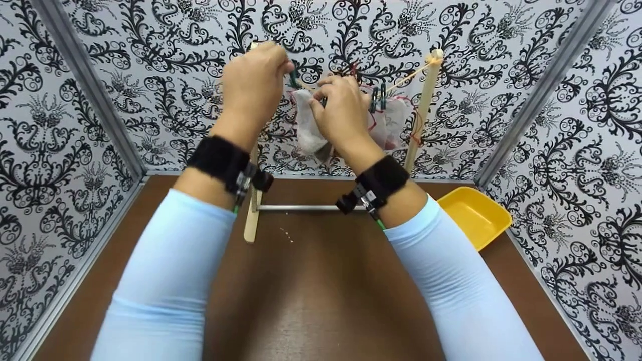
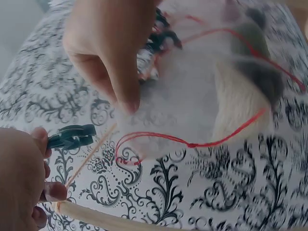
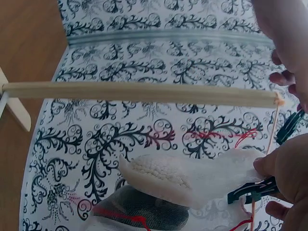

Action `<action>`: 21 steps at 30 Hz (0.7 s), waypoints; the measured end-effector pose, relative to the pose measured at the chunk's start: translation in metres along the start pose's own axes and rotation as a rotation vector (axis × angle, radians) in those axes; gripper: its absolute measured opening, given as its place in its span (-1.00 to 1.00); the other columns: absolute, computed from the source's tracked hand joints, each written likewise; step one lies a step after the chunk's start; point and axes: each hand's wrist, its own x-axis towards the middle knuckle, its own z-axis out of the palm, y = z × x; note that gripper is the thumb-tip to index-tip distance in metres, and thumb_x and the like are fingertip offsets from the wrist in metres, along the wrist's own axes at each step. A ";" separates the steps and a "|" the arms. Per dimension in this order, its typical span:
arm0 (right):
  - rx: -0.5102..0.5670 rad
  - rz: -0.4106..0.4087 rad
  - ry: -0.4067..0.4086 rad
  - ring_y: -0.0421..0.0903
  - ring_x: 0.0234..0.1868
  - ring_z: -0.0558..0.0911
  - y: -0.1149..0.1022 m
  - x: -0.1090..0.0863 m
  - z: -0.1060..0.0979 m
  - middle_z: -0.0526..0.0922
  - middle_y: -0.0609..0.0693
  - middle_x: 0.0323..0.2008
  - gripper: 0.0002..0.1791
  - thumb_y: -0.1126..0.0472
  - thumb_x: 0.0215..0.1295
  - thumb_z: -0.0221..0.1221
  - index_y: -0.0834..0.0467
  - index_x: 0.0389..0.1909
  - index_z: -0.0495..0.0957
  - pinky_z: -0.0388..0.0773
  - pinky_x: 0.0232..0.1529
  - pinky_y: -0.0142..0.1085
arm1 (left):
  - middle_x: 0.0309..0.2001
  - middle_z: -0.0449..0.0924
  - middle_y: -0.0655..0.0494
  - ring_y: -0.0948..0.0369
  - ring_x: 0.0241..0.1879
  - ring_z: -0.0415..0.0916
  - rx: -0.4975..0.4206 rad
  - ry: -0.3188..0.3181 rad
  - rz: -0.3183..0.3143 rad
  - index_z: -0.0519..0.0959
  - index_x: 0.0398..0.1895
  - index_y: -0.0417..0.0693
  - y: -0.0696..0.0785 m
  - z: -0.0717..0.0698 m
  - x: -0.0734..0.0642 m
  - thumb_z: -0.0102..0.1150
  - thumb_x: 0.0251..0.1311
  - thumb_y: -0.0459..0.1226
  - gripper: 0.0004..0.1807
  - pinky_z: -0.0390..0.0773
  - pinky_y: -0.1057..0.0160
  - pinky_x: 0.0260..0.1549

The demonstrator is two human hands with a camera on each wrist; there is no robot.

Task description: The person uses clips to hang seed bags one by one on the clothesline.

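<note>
My left hand [image 1: 253, 75] is raised by the top of the left wooden post. It pinches a green clothespin [image 2: 72, 137], whose tips point toward a sheer white mesh bag [image 2: 178, 96]. The bag hangs from a thin cord [image 3: 272, 127] and has red drawstrings and light and dark lumps inside. My right hand [image 1: 343, 108] is at the bag's top edge, its thumb against the mesh. A second green clothespin [image 3: 252, 190] crosses the cord there, its tail between the right thumb and fingers. In the left wrist view the right hand [image 2: 110, 53] covers part of the bag.
More green clothespins [image 1: 378, 98] sit on the cord right of my right hand, above another mesh bag [image 1: 396, 118]. The right wooden post [image 1: 425, 105] holds the cord's other end. A yellow tray [image 1: 474, 213] stands at the right on the brown table [image 1: 311, 296]. Patterned walls enclose the table.
</note>
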 end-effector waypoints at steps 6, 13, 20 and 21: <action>0.025 0.022 0.012 -0.15 0.48 0.53 0.003 0.006 0.004 0.75 -0.27 0.37 -0.77 -0.10 0.60 0.39 -0.08 0.02 0.86 0.37 0.56 -0.02 | 0.03 0.89 0.04 0.01 -0.11 0.87 0.124 -0.071 0.061 0.80 -0.03 -0.11 0.006 0.005 0.019 0.17 0.73 -0.15 -0.72 0.84 0.09 -0.13; 0.090 0.019 0.065 -0.15 0.36 0.59 0.004 0.008 0.008 0.82 -0.27 0.24 -0.79 -0.09 0.58 0.41 -0.10 0.01 0.87 0.41 0.51 -0.06 | 0.12 0.88 0.04 -0.02 0.00 0.87 0.150 -0.170 0.034 0.80 0.03 -0.08 0.004 0.013 0.026 0.17 0.72 -0.22 -0.78 0.87 0.00 0.01; 0.150 0.026 0.074 -0.18 0.34 0.56 0.007 0.008 0.007 0.81 -0.30 0.21 -0.76 -0.15 0.57 0.40 -0.14 0.02 0.87 0.38 0.54 -0.09 | 0.15 0.87 0.03 -0.02 0.03 0.86 0.145 -0.204 0.017 0.78 0.10 -0.04 0.003 0.016 0.027 0.17 0.73 -0.16 -0.76 0.87 -0.02 0.04; 0.157 0.026 0.081 -0.18 0.34 0.57 0.008 0.008 0.007 0.81 -0.30 0.21 -0.76 -0.16 0.57 0.40 -0.14 0.02 0.87 0.39 0.54 -0.09 | 0.16 0.86 0.02 -0.03 0.04 0.85 0.148 -0.220 0.023 0.77 0.12 -0.05 0.003 0.015 0.027 0.17 0.74 -0.13 -0.74 0.86 -0.04 0.05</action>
